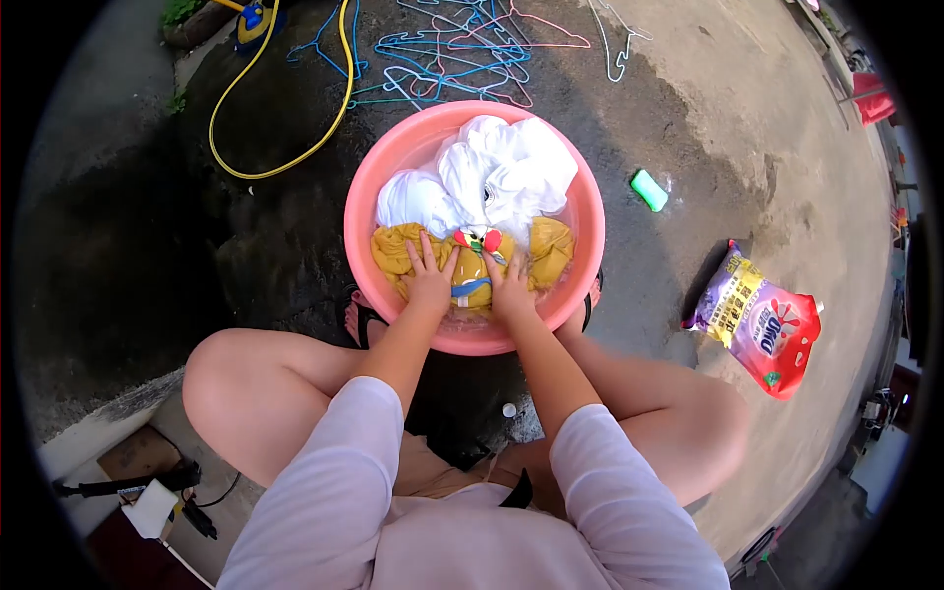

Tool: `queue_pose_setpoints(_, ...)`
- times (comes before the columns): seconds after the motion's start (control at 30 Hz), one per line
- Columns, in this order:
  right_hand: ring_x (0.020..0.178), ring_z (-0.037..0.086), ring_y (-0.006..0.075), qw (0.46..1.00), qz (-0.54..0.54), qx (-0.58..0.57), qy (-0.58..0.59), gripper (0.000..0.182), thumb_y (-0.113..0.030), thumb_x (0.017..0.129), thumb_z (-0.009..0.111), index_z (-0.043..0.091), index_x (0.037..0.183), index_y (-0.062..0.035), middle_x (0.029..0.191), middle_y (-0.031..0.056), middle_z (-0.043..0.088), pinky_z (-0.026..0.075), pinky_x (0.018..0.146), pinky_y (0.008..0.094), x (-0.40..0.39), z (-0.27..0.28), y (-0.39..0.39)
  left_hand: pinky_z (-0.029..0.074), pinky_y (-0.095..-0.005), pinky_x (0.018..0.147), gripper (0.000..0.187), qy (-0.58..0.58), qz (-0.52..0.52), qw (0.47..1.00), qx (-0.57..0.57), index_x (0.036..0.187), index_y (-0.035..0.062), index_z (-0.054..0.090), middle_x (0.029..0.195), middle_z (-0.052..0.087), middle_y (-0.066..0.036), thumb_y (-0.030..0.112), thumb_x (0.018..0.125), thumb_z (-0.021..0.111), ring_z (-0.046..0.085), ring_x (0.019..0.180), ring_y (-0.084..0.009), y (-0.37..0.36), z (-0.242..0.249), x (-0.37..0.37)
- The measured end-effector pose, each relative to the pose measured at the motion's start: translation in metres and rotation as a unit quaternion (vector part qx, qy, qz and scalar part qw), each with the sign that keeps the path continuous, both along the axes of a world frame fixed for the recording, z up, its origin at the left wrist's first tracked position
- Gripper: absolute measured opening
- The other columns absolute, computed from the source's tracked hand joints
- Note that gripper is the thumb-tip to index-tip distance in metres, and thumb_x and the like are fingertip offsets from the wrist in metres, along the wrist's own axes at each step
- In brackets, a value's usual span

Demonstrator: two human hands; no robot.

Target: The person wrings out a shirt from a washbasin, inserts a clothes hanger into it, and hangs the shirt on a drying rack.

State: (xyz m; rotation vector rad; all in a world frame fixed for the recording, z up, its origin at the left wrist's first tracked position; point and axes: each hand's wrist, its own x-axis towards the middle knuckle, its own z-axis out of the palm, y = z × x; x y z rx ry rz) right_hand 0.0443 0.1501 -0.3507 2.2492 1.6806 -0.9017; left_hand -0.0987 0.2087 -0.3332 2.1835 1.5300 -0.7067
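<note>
A pink basin point(357, 211) stands on the ground between my feet, with wet laundry in it. My left hand point(429, 280) lies on a mustard-yellow garment point(551, 251), fingers spread and pointing away from me. Beside it, my right hand point(510, 292) presses on the same garment, its fingers also stretched out. Between the hands the cloth shows a red, white and green patch point(477, 239) and a blue strip point(470, 287). White cloth point(501, 167) is heaped in the far half of the basin, above the yellow one. Neither hand is closed around anything.
Several blue, pink and white hangers point(452, 54) lie beyond the basin. A yellow hose point(213, 123) loops at the far left. To the right are a green soap bar point(649, 190) and a red-purple detergent bag point(757, 320). A small white cap point(508, 410) lies near me.
</note>
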Motion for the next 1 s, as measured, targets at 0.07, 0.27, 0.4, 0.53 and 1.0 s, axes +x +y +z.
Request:
queue_pose_setpoints(0.07,0.135,0.018,0.0447,0.999,0.001,0.006,0.032,0.089,-0.006,0.080,0.057,0.006,0.143,-0.0430,0.150,0.0237,0.001,0.032,0.096,0.0637,0.006,-0.017,0.009,0.040,-0.0633,0.087,0.071,0.001,0.001,1.000,0.019,0.144,0.0396,0.015,0.150,-0.015,-0.021,0.012,0.088,0.049,-0.004,0.137,-0.0477,0.007,-0.017,-0.001)
queue_pose_setpoints(0.27,0.121,0.044,0.0370,0.985,-0.049,-0.110,0.121,0.074,-0.013,0.088,0.045,0.001,0.146,-0.0259,0.139,0.0240,0.032,0.042,0.095,0.0462,0.009,-0.042,0.044,0.035,-0.0547,0.098,0.061,-0.099,-0.022,0.984,0.149,0.140,0.0302,0.034,0.149,0.000,-0.026,0.012,0.085,0.052,0.003,0.136,-0.0491,0.016,-0.073,-0.016)
queue_pose_setpoints(0.4,0.103,0.059,0.0355,0.992,0.022,-0.114,0.056,0.078,-0.011,0.086,0.046,-0.003,0.147,-0.0205,0.118,0.0250,0.054,0.045,0.088,0.0444,0.002,-0.068,0.044,0.022,-0.0482,0.109,0.060,-0.055,-0.079,0.976,0.197,0.139,0.0250,0.037,0.149,0.004,-0.026,0.015,0.083,0.057,0.006,0.136,-0.0477,0.030,-0.100,-0.023)
queue_pose_setpoints(0.53,0.101,0.058,0.0339,0.997,-0.008,0.077,0.006,0.079,-0.010,0.085,0.046,-0.001,0.146,-0.0249,0.112,0.0219,0.058,0.045,0.087,0.0441,-0.003,-0.160,0.019,0.026,-0.0452,0.108,0.061,0.009,-0.062,0.997,0.049,0.137,0.0343,0.037,0.152,0.005,-0.017,0.004,0.085,0.047,0.007,0.138,-0.0409,0.048,-0.057,-0.005)
queue_pose_setpoints(1.0,0.080,0.065,0.0300,0.935,0.297,-0.195,0.020,0.043,-0.008,0.076,0.055,0.056,0.119,-0.0098,0.095,0.0201,0.064,0.052,0.069,0.0352,0.054,0.056,0.071,0.053,-0.0342,0.072,0.057,0.041,-0.068,0.971,-0.228,0.131,0.0195,0.048,0.113,0.057,-0.013,0.002,0.076,0.047,0.061,0.092,-0.0225,0.121,0.081,-0.050)
